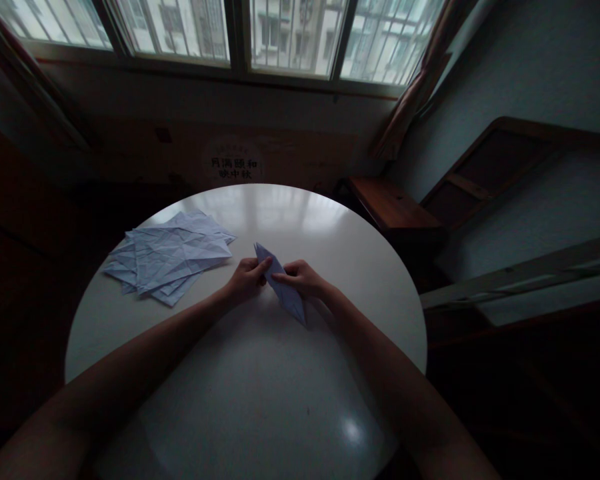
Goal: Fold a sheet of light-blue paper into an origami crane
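Between my two hands is a folded sheet of paper (291, 301), long and narrow with pointed ends, slanting from upper left to lower right just above the table. My left hand (249, 277) pinches its upper left part, thumb on top. My right hand (303, 277) grips its right side near the middle, with the thumb lying across the face. Fingers beneath the paper are partly hidden. To the left of my left hand lies a loose pile of creased white paper sheets (180, 250).
The round white table (220, 387) has a glossy top. Behind its far right edge stands a wooden stool (393, 203). A cardboard panel with printed characters (234, 163) is below the window (290, 37), and a wooden frame (480, 167) leans at the right wall.
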Available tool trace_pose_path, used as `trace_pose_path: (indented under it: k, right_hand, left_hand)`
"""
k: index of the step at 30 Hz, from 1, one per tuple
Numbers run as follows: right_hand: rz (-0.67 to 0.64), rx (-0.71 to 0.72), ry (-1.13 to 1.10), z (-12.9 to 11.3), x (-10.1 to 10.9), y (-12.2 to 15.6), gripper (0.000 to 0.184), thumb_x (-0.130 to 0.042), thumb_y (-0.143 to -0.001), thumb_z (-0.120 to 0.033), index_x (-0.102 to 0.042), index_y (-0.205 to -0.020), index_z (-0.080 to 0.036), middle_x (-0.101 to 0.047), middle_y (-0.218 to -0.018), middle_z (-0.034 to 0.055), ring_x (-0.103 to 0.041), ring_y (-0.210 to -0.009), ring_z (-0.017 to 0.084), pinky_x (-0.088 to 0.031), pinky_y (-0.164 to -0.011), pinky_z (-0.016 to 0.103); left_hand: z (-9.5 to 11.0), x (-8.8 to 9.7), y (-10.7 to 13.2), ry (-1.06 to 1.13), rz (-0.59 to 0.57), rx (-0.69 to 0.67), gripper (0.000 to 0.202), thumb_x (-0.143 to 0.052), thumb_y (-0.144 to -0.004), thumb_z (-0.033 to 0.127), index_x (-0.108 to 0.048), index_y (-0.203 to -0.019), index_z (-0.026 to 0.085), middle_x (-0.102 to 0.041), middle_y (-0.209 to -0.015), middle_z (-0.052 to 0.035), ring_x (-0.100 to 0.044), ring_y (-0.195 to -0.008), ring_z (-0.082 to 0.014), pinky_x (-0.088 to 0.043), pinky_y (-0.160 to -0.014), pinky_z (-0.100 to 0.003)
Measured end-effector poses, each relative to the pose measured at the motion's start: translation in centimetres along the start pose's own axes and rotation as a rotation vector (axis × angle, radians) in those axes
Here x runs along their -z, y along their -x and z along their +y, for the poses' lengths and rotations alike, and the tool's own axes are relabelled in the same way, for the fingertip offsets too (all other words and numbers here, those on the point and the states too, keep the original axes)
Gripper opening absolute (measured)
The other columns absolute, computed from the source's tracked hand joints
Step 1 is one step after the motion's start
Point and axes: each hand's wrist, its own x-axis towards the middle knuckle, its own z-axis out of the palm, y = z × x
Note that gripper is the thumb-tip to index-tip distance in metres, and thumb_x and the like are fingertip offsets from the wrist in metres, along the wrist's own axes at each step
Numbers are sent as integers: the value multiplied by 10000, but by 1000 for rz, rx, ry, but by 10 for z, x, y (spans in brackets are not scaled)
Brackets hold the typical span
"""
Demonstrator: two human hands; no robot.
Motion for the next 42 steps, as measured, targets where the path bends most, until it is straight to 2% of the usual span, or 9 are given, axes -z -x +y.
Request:
trace_pose_path:
  k: [7, 12, 19, 26, 31, 36, 42]
  right_hand:
    - [-52, -18, -1, -3, 4, 2, 547, -657, -673, -675, -507, -591, -155, -344, -550, -60, -316, -522, 63, -227, -471, 219]
    - [-95, -8, 0, -5, 6, 3, 535, -654, -693, -657, -507, -588, -153, -357, -558, -55, -329, -525, 64, -229, -469, 216]
    - [-75, 24, 63, -6, 6, 4, 557, -645, -702, -673, -456, -556, -169, -331, -552, -57, -313, -530, 64, -223, -471, 218]
    - [-53, -28, 0, -8, 3, 5, 589, -632, -671, -726, -492, -589, -160, -347, -555, -56, -323, -522, 65, -221, -469, 217]
    - [-46, -35, -4, -7, 4, 4, 593, -615, -683, -730, -513, -597, -152, -361, -549, -52, -339, -521, 69, -231, -468, 217]
    - [-35, -3, -1, -2, 4, 2, 570, -625, -688, -705, -506, -589, -156, -353, -548, -53, -329, -520, 68, -223, -471, 218]
    - [-7, -7, 38, 1, 1, 1, 551, -615, -707, -677, -468, -562, -167, -326, -547, -56, -308, -519, 64, -208, -479, 222]
  left_hand:
    - [-4, 4, -2, 8, -19, -27, 571, -700, -716, 651, -538, -507, 145, -477, -425, 15, -388, -378, -68, -233, -392, -215]
    - [-6, 2, -3, 78, 26, -54, 521, -740, -699, 623, -572, -591, 141, -493, -449, 28, -423, -393, -74, -263, -400, -206]
    - [-5, 0, -2, 124, 16, -61, 484, -769, -700, 563, -573, -590, 135, -499, -467, 27, -435, -406, -73, -274, -407, -205]
    - [0, 0, -1, 123, 20, -51, 491, -770, -699, 558, -556, -564, 138, -470, -447, 34, -407, -396, -66, -246, -398, -209]
    - [-2, -1, -2, 209, 42, -36, 471, -792, -678, 556, -599, -639, 128, -515, -491, 25, -455, -429, -76, -306, -420, -204]
    - [-3, -2, -3, 254, 22, -16, 485, -796, -671, 563, -667, -797, 113, -562, -542, 16, -485, -448, -82, -341, -431, -199]
    - [-8, 1, -6, 244, 28, -25, 468, -801, -667, 554, -592, -682, 135, -539, -518, 27, -471, -431, -74, -323, -417, -194]
